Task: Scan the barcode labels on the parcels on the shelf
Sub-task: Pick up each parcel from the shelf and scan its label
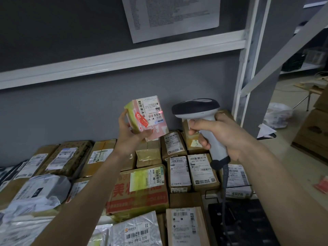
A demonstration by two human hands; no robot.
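Observation:
My left hand (130, 132) holds a small pink and yellow parcel (147, 118) lifted above the shelf, its white barcode label facing right. My right hand (220, 134) grips the handle of a white and dark handheld barcode scanner (197, 108), whose head points left at the parcel. A red scan line glows on the label's right edge. The scanner's coiled cable hangs down from the handle.
Many cardboard boxes (138, 190) and grey mailer bags (37, 192) with labels cover the shelf below. A white shelf post (245, 68) stands on the right. A black crate (248, 224) sits at lower right. A printed sheet (170, 15) hangs on the grey wall.

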